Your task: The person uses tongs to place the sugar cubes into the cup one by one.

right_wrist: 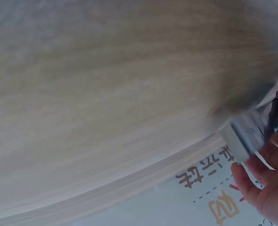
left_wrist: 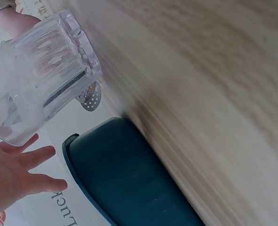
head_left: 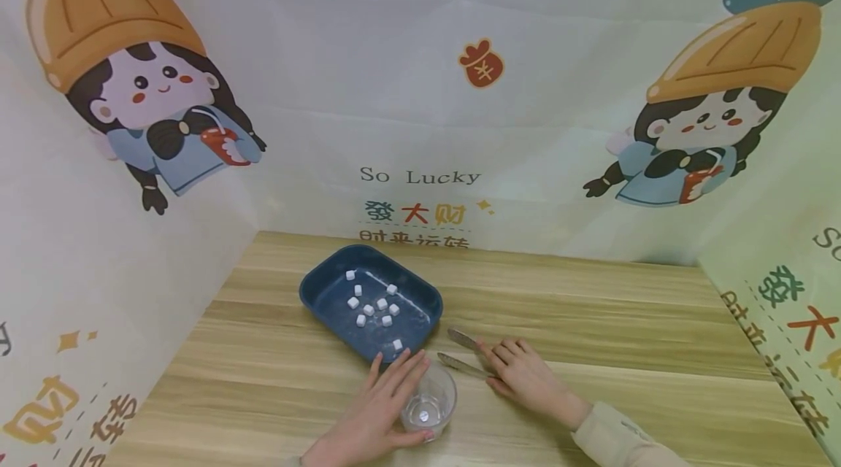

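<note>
My left hand (head_left: 384, 408) is beside a clear glass (head_left: 442, 398), its straight fingers along the far left rim and its thumb at the near side. In the left wrist view those fingers spread apart near the upright glass (left_wrist: 44, 75). A small pale spot shows at the glass's base; I cannot tell what it is. My right hand (head_left: 528, 379) grips metal tongs (head_left: 463, 366), whose two arms stand apart and point left. One perforated tip (left_wrist: 90, 97) shows beyond the glass. In the right wrist view the tongs' end (right_wrist: 245, 136) is blurred.
A dark blue tray (head_left: 322, 312) lies behind the glass, with several small white cubes (head_left: 369, 311) scattered inside. All this stands on a wood-grain table (head_left: 611, 321). Printed white sheets (head_left: 558, 146) enclose it at the back and both sides.
</note>
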{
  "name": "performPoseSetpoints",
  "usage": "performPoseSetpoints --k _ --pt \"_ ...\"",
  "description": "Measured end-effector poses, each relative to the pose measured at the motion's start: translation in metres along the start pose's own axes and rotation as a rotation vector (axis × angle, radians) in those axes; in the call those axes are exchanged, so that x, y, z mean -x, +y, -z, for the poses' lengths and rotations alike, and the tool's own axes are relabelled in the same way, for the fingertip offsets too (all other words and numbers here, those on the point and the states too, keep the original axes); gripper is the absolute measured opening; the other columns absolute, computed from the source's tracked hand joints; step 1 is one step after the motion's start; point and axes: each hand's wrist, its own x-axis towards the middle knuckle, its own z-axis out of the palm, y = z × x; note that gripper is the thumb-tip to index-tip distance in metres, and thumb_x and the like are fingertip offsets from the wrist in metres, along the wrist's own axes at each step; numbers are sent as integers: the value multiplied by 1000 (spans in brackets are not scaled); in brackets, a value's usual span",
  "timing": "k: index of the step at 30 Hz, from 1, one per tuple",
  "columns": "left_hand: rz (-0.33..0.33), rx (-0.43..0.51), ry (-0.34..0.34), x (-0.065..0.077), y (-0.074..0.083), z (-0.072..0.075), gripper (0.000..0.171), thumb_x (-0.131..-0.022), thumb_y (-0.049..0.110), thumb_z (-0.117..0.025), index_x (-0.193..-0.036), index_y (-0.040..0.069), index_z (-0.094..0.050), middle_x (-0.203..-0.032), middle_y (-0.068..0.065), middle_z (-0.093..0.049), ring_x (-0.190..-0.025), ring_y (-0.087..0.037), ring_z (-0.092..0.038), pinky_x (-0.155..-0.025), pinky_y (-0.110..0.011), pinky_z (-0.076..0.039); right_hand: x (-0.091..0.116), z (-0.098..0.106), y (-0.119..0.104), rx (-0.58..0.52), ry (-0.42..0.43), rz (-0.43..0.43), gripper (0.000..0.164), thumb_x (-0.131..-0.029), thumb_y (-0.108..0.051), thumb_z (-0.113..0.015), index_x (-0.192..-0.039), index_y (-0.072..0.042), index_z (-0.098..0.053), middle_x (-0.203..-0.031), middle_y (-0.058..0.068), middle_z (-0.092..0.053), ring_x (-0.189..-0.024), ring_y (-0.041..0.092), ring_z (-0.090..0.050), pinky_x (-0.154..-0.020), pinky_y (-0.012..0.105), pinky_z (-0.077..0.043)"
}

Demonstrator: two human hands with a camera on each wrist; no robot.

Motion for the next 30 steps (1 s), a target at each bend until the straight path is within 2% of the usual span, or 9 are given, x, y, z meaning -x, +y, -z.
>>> performPoseSetpoints --k 2,7,10,13,14,16,22,25,30 --pt "2 4 -4 0 0 0 93 -67 56 -65 -140 12 -27 -143 -6 -34 -130 -30 -34 -101 -57 -23 0 1 0 -13 6 -10 56 -75 -35 -67 -120 -4 -55 -90 -1 -62 -88 17 -56 -78 34 -47" --pt "1 8 -3 0 1 1 92 -68 56 -65 -139 9 -30 -142 -8 -35 -129 -31 -34 -101 -57 -22 1 7 0 -46 18 -36 54 -74 -34 -67 -118 -5 -56 -92 -1 -62 -89 16 -55 -78 34 -47" --pt "-3 -9 3 0 0 0 93 -68 57 -64 -140 12 -27 -142 -7 -36 -129 -31 -34 -112 -48 -5 1 11 2 -48 23 -52 53 -74 -33 -68 -118 -5 -57 -93 0 -62 -89 16 -55 -75 33 -47" --pt "-15 -22 15 0 0 -2 93 -69 58 -63 -141 11 -26 -141 -8 -37 -129 -30 -34 -111 -34 15 1 16 4 -39 40 -66 52 -73 -31 -69 -117 -6 -57 -94 0 -62 -87 16 -55 -71 33 -48" --pt "-16 -24 16 0 -1 -2 92 -69 58 -63 -140 11 -27 -141 -8 -37 -129 -31 -34 -112 -36 14 1 17 5 -38 47 -68 52 -73 -31 -69 -117 -6 -57 -94 0 -62 -86 17 -55 -70 33 -49" --pt "-18 -29 20 0 -1 -3 91 -70 58 -62 -139 10 -29 -140 -7 -37 -130 -30 -34 -113 -45 1 1 18 7 -38 68 -71 52 -72 -29 -71 -116 -5 -57 -94 1 -63 -84 17 -55 -68 32 -50" --pt "-10 -18 19 1 0 -4 88 -71 58 -61 -139 11 -30 -140 -6 -38 -131 -30 -32 -110 -51 -10 4 22 12 -44 107 -79 54 -68 -26 -74 -115 -4 -58 -92 4 -62 -76 17 -56 -56 25 -50" --pt "-9 -3 15 1 0 -4 88 -71 57 -62 -138 10 -31 -139 -7 -39 -130 -31 -32 -102 -58 -22 5 25 13 -54 128 -83 55 -66 -25 -74 -114 -3 -58 -92 5 -62 -70 15 -56 -46 16 -43" --pt "-9 13 12 0 0 -4 88 -71 55 -64 -138 9 -31 -138 -8 -40 -129 -32 -33 -98 -62 -26 8 31 15 -52 131 -103 55 -66 -26 -74 -114 -4 -58 -92 6 -62 -64 15 -57 -38 7 -28"
